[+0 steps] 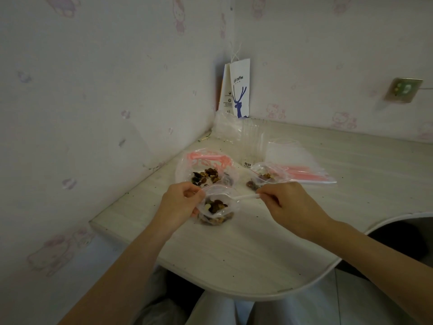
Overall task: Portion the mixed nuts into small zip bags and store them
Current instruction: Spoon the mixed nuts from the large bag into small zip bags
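Observation:
My left hand point(181, 204) grips the rim of a small clear zip bag point(216, 215), holding its mouth open just above the table. Mixed nuts lie in the bag's bottom. My right hand point(288, 205) pinches the handle of a white plastic spoon point(243, 197); its bowl, loaded with nuts point(216, 205), sits inside the bag's mouth. Behind it stands a large clear bag of mixed nuts point(206, 175) with a pink zip strip. A second small bag holding nuts point(267, 175) lies to the right of it.
A stack of flat zip bags point(304, 174) with pink strips lies at right. Clear plastic packaging point(243, 137) and a white coffee paper bag point(235, 90) stand in the wall corner. The pale table point(234, 254) has a curved front edge, and a wall socket point(404, 90) is at right.

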